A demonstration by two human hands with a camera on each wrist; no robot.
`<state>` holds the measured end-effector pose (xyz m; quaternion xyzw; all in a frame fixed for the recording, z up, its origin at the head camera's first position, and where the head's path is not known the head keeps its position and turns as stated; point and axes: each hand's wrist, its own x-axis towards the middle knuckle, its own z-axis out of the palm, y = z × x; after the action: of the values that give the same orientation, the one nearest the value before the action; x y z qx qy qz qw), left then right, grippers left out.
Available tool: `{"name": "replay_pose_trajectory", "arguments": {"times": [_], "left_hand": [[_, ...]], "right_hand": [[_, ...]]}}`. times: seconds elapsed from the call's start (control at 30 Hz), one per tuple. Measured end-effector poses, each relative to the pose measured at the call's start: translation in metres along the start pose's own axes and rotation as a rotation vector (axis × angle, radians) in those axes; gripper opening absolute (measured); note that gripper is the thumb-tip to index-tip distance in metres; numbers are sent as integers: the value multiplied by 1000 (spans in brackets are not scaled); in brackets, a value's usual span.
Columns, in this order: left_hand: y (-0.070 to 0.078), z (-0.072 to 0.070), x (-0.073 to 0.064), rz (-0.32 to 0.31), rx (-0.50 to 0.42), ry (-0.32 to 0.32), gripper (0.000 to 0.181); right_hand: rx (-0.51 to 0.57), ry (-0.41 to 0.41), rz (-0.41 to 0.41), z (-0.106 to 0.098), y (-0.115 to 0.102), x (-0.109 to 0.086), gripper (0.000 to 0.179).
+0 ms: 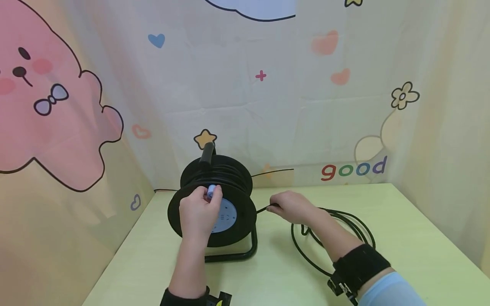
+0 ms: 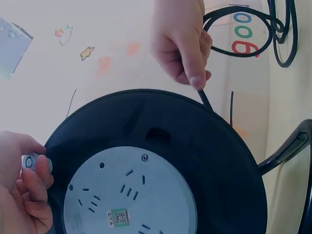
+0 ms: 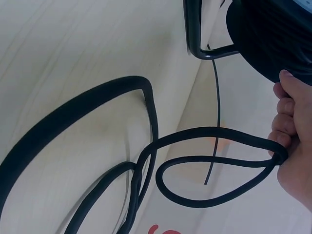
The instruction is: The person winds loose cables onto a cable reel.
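Note:
A black cable reel (image 1: 246, 223) stands upright on the table, with a pale blue socket panel (image 2: 131, 185) on its front. My left hand (image 1: 198, 214) holds the light blue knob (image 1: 211, 190) near the top of the front disc, thumb and fingers curled round it. To the right of the reel, my right hand (image 1: 292, 206) grips the black cable (image 1: 262, 210), which runs from the fist to the drum. Beyond that fist, the cable hangs in a small loop (image 3: 214, 130) and lies in loose coils on the table, partly behind the right forearm.
The reel has a black carrying handle (image 1: 207, 155) on top and a tubular stand (image 1: 234, 256) under it. A printed curtain (image 1: 283, 127) rises behind the pale green table (image 1: 268, 276). One thin dark cord (image 1: 277, 171) shows against the curtain behind the reel.

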<state>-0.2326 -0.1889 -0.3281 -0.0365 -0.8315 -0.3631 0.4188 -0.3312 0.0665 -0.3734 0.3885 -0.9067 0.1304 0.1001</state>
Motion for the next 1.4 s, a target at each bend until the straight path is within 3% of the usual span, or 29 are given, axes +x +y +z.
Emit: {"name": "replay_pose_trajectory", "arguments": {"times": [0.23,0.5,0.63,0.8,1.0,1.23,1.4], "left_hand": [[8,8,-5,112,110,-18,49],[11,15,-8,185,90,-24,51],[10,16,-9,182,80,-32,51],[9,17,-9,186,77,-43,52],[7,20,-9,228,89,-31,53],[7,21,-10,215,86,-43,53],[8,18,-9,183,70,-49,52]], "right_hand": [[17,-18,-49,6,-6,6,17],[-9,-48,-54,14,-12,10,21],[-78,-66,-32,13,-13,8,18],[-245,-88,2,7,-6,-3,19],[-368,-115,68,1,18,-30,34],[-388,-284,246,-14,34,-63,31],[-385,-256,366,-19,38,-72,22]]}}
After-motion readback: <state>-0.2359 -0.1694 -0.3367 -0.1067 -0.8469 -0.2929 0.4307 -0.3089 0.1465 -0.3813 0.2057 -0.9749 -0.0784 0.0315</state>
